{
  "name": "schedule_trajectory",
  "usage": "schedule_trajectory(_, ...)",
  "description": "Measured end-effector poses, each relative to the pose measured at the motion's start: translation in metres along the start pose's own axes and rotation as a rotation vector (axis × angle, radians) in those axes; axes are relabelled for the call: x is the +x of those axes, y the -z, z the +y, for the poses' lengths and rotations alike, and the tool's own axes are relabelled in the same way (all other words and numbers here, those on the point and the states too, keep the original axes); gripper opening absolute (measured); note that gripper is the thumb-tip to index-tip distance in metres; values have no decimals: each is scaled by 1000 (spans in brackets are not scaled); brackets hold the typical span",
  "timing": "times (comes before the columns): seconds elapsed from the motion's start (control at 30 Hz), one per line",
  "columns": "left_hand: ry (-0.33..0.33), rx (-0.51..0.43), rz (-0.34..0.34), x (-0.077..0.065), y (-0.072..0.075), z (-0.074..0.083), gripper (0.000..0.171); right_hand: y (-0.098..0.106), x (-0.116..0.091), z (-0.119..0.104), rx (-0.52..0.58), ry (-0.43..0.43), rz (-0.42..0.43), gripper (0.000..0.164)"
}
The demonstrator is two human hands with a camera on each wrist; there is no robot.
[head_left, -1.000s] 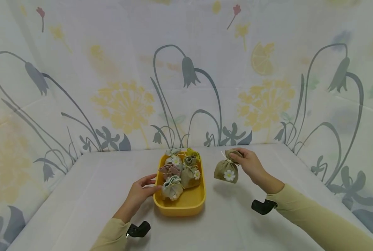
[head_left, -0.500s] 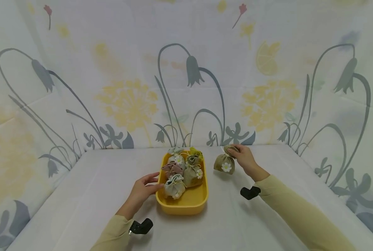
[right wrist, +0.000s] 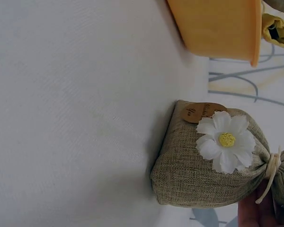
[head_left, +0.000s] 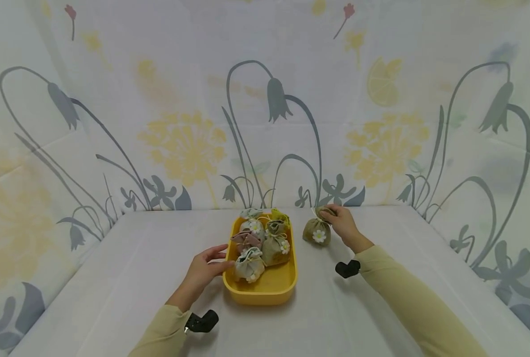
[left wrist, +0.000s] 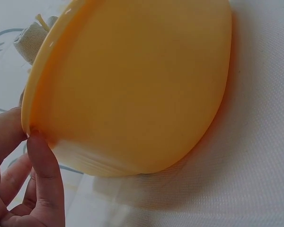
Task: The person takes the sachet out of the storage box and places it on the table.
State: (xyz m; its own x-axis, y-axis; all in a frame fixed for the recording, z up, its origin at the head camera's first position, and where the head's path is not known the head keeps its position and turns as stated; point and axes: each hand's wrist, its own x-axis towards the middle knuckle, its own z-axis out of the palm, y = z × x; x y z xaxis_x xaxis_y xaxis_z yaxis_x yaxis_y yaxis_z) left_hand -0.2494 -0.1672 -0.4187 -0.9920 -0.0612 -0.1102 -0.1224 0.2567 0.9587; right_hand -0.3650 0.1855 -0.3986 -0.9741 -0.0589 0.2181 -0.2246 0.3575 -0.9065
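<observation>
My right hand point(head_left: 346, 229) grips the gathered top of an olive-brown drawstring pouch point(head_left: 314, 229) right of the yellow tub. In the right wrist view the pouch point(right wrist: 203, 184) stands upright with its base at the tablecloth, bearing a white cloth daisy point(right wrist: 226, 142), a brown tag point(right wrist: 195, 112) and a cream tie. At the tub's left side, my left hand point(head_left: 202, 270) pinches the rim of the yellow plastic tub point(head_left: 260, 299), thumb over the edge. Inside the tub lie several pouches, among them a pale one point(head_left: 249, 265), a mauve one point(head_left: 247, 239) and a brown one point(head_left: 275, 250).
A yellow-green pouch point(head_left: 280, 216) pokes up at the tub's far right corner. White cloth point(head_left: 126, 277) covers the table. Behind it hangs a flower-printed curtain point(head_left: 193, 89), which also closes off both sides.
My right hand has moved a little left and lowered the olive-brown pouch from above the table to the cloth. The left hand stays at the tub's rim. The head view has shifted slightly.
</observation>
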Motion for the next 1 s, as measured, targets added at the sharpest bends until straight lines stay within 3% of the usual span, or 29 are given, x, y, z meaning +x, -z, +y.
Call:
schedule_trajectory(0.3, -2, 4, -4, 0, 1, -1, 57, 10, -6, 5, -23, -38, -11, 45)
schedule_trajectory(1.0, 5, 5, 7, 0, 0, -1, 58, 33, -38, 11, 39, -70, 8, 43)
